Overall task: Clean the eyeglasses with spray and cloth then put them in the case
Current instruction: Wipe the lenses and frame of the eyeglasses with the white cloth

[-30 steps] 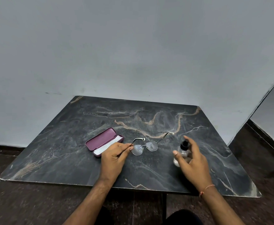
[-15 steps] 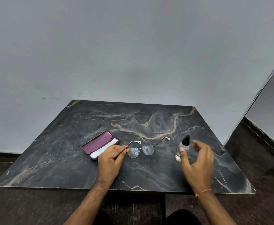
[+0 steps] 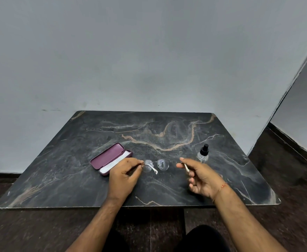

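Pinching one pair of eyeglasses (image 3: 155,164) by its sides, the left hand (image 3: 125,176) and right hand (image 3: 200,176) hold it low over the dark marble table (image 3: 62,170), fingers clamped on the temple arms. One open maroon case (image 3: 110,159) lies left; one spray bottle (image 3: 203,154) stands right.

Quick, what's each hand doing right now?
Left hand: fingers pinched on the eyeglasses at their left end.
Right hand: fingers holding the eyeglasses' right temple arm.

Eyeglasses (image 3: 156,164): rimless, droplet-speckled lenses, held above desk. Spray bottle (image 3: 203,155): clear, black-capped, upright. Case (image 3: 108,159): maroon, open, white cloth (image 3: 115,163) inside.
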Demonstrator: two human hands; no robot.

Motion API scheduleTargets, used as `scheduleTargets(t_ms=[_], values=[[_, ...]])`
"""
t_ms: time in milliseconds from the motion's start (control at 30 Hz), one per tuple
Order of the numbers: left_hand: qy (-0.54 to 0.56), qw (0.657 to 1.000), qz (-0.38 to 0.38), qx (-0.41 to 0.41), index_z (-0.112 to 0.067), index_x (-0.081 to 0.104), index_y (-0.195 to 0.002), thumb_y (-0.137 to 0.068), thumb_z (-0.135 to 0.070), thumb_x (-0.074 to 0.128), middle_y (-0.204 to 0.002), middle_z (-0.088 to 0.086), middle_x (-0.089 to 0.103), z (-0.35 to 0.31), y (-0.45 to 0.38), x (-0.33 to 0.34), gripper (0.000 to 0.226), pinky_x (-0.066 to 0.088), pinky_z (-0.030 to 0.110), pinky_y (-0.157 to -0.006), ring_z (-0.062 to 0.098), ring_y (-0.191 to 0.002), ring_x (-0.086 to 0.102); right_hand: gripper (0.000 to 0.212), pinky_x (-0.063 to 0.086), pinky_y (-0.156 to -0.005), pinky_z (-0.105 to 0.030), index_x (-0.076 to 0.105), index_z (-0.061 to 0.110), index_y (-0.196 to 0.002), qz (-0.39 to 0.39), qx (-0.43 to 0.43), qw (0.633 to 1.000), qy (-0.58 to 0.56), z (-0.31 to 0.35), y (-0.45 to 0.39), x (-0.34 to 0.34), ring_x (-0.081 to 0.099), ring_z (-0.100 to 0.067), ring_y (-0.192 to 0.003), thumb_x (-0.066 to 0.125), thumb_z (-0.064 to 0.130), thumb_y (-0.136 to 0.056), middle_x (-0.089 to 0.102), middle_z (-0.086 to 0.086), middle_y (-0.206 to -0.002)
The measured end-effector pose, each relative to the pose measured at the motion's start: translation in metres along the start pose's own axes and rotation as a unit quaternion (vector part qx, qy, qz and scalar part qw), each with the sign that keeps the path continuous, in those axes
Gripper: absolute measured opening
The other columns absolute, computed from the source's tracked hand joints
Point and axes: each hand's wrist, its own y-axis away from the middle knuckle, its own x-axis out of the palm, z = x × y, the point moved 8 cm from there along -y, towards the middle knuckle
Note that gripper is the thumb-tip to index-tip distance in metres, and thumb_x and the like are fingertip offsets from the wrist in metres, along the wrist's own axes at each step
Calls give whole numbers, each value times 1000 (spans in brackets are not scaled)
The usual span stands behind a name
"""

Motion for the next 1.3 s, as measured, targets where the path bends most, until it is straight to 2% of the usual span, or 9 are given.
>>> scheduleTargets(t_ms=[167, 233, 367, 600, 900, 1000, 1133, 1233, 1300], values=[[-52, 998, 26, -1, -23, 84, -99, -89, -2, 87, -111, -23, 72, 2, 0, 6, 24, 62, 21, -88, 5, -103, 75, 26, 34, -38, -16, 85, 14, -101, -4, -20, 1000, 12, -9, -6, -3, 34, -5, -38, 80, 38, -92, 37, 8, -51], [-83, 995, 54, -21, -19, 84, -96, -88, 2, 88, -114, -11, 66, 7, 1, 11, 23, 63, 26, -88, 6, -108, 70, 25, 30, -37, -14, 83, 12, -104, -14, -30, 999, 26, -12, -8, -6, 32, -5, -37, 80, 35, -93, 36, 8, -52], [-139, 986, 90, -28, -16, 85, -96, -87, 2, 87, -117, -4, 61, 7, 0, 17, 20, 60, 32, -97, 12, -114, 66, 24, 32, -35, -14, 83, 11, -103, -38, -44, 997, 59, -19, -11, -13, 33, -6, -36, 81, 33, -93, 41, 8, -49], [-182, 977, 113, -15, -15, 84, -101, -90, 1, 84, -116, -4, 62, 8, 0, 23, 19, 54, 27, -94, 13, -107, 63, 24, 37, -33, -16, 79, 6, -106, -44, -63, 993, 94, -22, -13, -11, 37, -5, -32, 81, 27, -94, 46, 7, -50], [-143, 986, 78, -26, -23, 84, -115, -85, 11, 62, -120, -13, 69, 3, 3, 13, 51, 56, 35, -101, 7, -118, 65, 26, 38, -34, -17, 78, 8, -105, -38, -78, 993, 84, -25, -10, -11, 38, -6, -34, 83, 30, -92, 49, 7, -48], [-171, 984, 44, 11, -35, 82, -113, -92, -12, 62, -118, -20, 68, -8, 9, -11, 38, 48, 36, -99, 5, -117, 63, 25, 42, -36, -21, 76, 16, -110, -59, -133, 987, 71, -23, -8, -14, 40, -8, -36, 85, 29, -91, 55, 5, -52], [-232, 972, -8, -34, -38, 82, -114, -99, -30, 62, -120, -20, 66, 11, 8, -63, 26, 48, 52, -99, 13, -116, 61, 23, 50, -37, -29, 73, 29, -113, -131, -260, 952, 91, -17, 6, -19, 41, -7, -40, 84, 27, -92, 40, 9, -49], [-243, 964, -44, -100, -38, 80, -114, -102, -25, 76, -119, -15, 67, 37, 9, -94, 18, 48, 49, -98, 14, -114, 60, 18, 53, -50, -30, 75, 38, -107, -145, -340, 913, 175, -9, 20, -5, 51, -6, -48, 83, 35, -92, 54, -5, -56], [-185, 973, -55, -130, -35, 77, -113, -99, -12, 82, -113, -5, 71, 52, 8, -102, 27, 56, 52, -100, 16, -106, 67, 17, 48, -59, -18, 76, 45, -107, -135, -382, 888, 216, 0, 27, 13, 53, -2, -54, 82, 40, -92, 60, -5, -64]])
